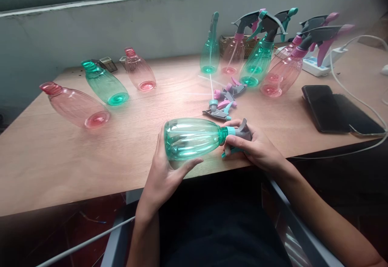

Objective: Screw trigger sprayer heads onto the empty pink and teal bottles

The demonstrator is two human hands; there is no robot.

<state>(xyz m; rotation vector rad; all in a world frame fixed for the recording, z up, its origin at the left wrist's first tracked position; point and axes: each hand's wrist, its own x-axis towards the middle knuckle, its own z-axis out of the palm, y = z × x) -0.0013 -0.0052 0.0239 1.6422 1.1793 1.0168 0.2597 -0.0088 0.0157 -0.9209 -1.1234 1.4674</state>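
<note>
Green bottle [194,137], one, was held sideways over the near edge of the counter [136,153], base cupped by the left hand [168,174]. Grey-and-teal spray head [246,133] was gripped in the right hand [259,147].

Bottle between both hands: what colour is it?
See-through green; the bottle shows best in the head view.

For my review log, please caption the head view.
Left hand cups a translucent green plastic bottle held sideways; right hand grips its grey plastic spray head.
</note>
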